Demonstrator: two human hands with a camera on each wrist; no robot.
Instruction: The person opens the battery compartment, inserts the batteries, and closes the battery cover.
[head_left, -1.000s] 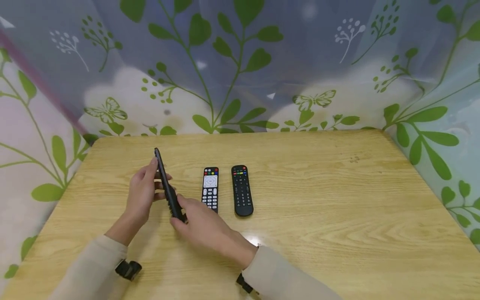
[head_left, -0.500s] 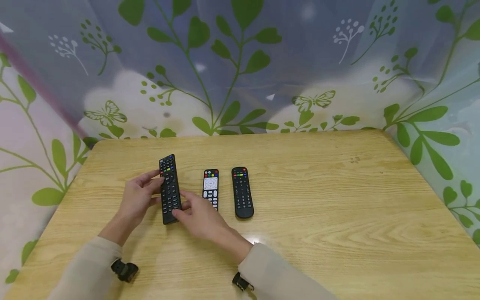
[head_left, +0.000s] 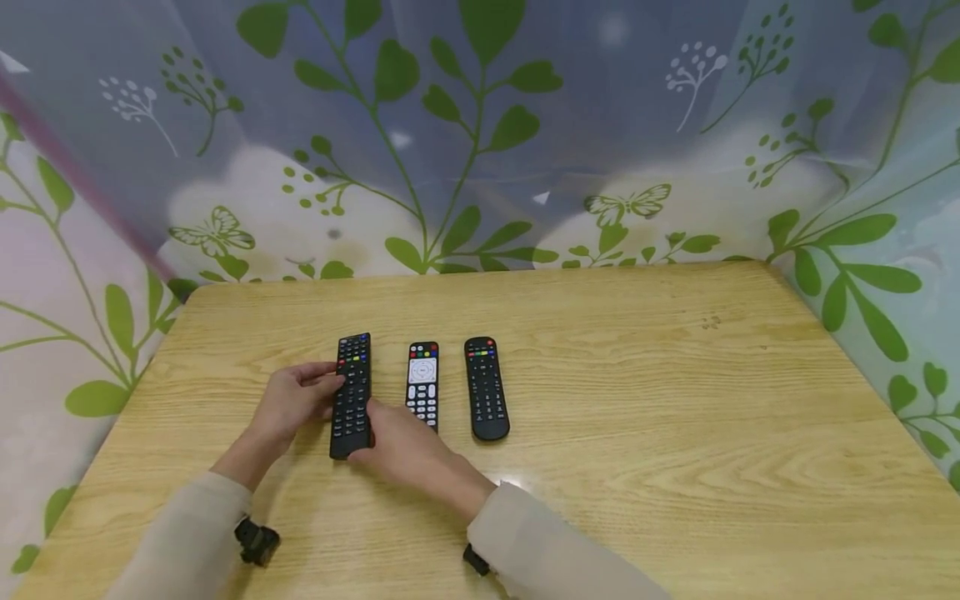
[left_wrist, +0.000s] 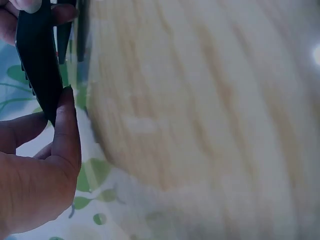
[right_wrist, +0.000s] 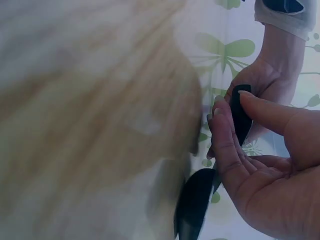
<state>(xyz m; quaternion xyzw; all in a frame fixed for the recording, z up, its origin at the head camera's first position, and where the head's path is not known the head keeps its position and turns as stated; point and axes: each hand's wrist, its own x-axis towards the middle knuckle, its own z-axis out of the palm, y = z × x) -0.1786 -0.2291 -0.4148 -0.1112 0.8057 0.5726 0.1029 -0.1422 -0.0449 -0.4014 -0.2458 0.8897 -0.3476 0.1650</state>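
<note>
Both hands hold a long black remote control (head_left: 352, 408), its button side turned up, at the left of the wooden table. My left hand (head_left: 292, 404) pinches its left edge, thumb on the face; in the left wrist view that hand (left_wrist: 42, 175) has thumb and finger on the dark remote (left_wrist: 37, 60). At the lower right edge, my right hand (head_left: 405, 442) grips the near end. The right wrist view shows that hand's thumb over the remote (right_wrist: 242, 120), with its other fingers underneath.
Right of the held remote lies a black remote with white buttons (head_left: 422, 375), its near end partly covered by the right hand. Farther right is a rounded black remote (head_left: 487, 392). The wooden table (head_left: 675, 400) meets a leaf-patterned curtain (head_left: 570, 167) at the back.
The held remote has turned from edge-on to face up, then shifted right and nearer the table, now roughly parallel to the others. Both hands moved with it.
</note>
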